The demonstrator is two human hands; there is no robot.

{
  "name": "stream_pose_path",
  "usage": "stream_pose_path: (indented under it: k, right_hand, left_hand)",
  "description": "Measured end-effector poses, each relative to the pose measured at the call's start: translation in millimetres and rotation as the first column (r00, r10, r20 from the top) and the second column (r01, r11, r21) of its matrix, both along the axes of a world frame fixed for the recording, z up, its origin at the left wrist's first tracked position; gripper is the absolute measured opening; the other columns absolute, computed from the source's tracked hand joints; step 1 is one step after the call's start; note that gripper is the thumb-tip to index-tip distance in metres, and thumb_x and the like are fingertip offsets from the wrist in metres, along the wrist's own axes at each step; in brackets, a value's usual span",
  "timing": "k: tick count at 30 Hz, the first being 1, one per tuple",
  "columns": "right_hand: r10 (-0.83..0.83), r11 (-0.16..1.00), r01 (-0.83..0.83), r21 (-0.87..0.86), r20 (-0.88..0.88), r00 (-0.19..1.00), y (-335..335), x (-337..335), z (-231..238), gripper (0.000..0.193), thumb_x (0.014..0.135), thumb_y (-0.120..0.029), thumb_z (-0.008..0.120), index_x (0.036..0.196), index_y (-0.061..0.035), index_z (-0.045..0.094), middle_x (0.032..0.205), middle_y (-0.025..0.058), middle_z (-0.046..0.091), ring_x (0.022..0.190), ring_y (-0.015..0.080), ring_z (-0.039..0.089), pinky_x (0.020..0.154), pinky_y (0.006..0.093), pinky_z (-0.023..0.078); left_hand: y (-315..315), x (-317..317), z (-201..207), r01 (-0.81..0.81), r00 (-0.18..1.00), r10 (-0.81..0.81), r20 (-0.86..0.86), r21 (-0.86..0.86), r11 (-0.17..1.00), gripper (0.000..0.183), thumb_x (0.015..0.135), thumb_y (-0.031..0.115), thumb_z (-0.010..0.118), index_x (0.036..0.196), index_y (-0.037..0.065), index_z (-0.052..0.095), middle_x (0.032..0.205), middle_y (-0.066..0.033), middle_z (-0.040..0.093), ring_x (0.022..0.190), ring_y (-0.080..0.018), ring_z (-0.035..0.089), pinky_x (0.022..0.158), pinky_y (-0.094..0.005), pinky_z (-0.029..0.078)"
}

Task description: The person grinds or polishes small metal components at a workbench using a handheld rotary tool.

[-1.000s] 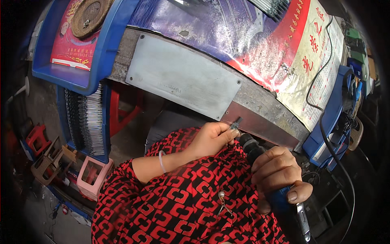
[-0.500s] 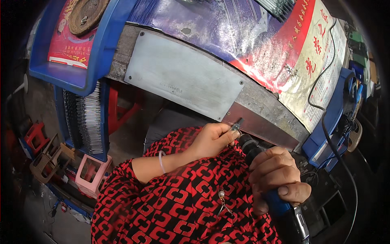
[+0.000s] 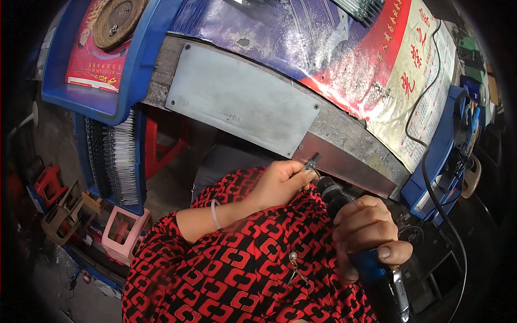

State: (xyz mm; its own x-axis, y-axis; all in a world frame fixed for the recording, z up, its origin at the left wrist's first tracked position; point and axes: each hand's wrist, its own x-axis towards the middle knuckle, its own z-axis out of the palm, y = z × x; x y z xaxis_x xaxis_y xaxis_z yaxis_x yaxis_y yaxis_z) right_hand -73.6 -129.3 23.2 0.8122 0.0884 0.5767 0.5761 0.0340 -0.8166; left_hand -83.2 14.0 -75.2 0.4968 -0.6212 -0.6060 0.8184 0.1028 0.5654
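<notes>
In a pinch between thumb and forefinger, my left hand (image 3: 281,182) holds a small dark metal piece (image 3: 312,162). It sits by the table edge, just in front of a reddish-brown plate (image 3: 344,167). My right hand (image 3: 369,229) is wrapped round a blue and black power screwdriver (image 3: 369,269). The tool's black nose (image 3: 329,189) points up and left at the metal piece, close to my left fingertips. Whether its tip touches the piece is too small to tell. A pale metal plate (image 3: 242,99) is screwed to the table edge beyond my left hand.
A blue bin (image 3: 126,81) stands at the table's left, with another blue bin of rods (image 3: 124,167) below. Thin metal rods (image 3: 358,9) lie at the far side. A black cable (image 3: 425,161) hangs at the right beside a blue crate (image 3: 431,177). A pink stool (image 3: 124,231) stands lower left.
The view has shifted slightly. Both hands keep their holds on the metal piece and the power screwdriver, with hardly any movement between them.
</notes>
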Motion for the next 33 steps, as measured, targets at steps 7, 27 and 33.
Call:
stream_pose_path:
  k: [7, 27, 33]
  right_hand:
    - [-0.007, 1.000, 0.007, -0.005, -0.023, 1.000, -1.2, -0.5, 4.3, 0.052, 0.078, -0.030, 0.070, 0.112, -0.0100, 0.035, 0.070, 0.0025, 0.056, 0.055, 0.0153, 0.057, 0.047, 0.0270, 0.048]
    - [0.025, 0.999, -0.026, -0.022, -0.079, 0.997, -2.3, 2.1, 2.0, 0.050, 0.077, -0.029, 0.071, 0.105, -0.0088, 0.036, 0.072, 0.0030, 0.056, 0.056, 0.0160, 0.058, 0.047, 0.0281, 0.048]
    - [0.032, 0.999, -0.032, 0.011, -0.027, 0.999, -6.4, 4.7, 0.6, 0.049, 0.078, -0.027, 0.070, 0.108, -0.0076, 0.036, 0.072, 0.0032, 0.054, 0.055, 0.0163, 0.057, 0.049, 0.0292, 0.048]
  left_hand:
    - [4.0, 7.2, 5.9, 0.125, 0.992, -0.125, 0.029, 0.014, 0.992, 0.022, 0.093, 0.015, 0.050, 0.096, -0.003, 0.062, 0.071, 0.0025, 0.054, 0.066, -0.0031, 0.048, 0.059, -0.0176, 0.040]
    - [1.2, 5.4, 6.9, 0.054, 0.998, -0.054, 0.020, -0.010, 0.998, 0.023, 0.090, 0.019, 0.053, 0.080, 0.000, 0.062, 0.065, 0.0019, 0.056, 0.060, -0.0029, 0.048, 0.054, -0.0200, 0.040]
    - [2.7, 8.7, 10.9, 0.044, 0.999, -0.044, 0.000, 0.004, 0.999, 0.023, 0.091, 0.019, 0.053, 0.087, -0.002, 0.063, 0.068, 0.0010, 0.058, 0.063, -0.0035, 0.050, 0.058, -0.0188, 0.041]
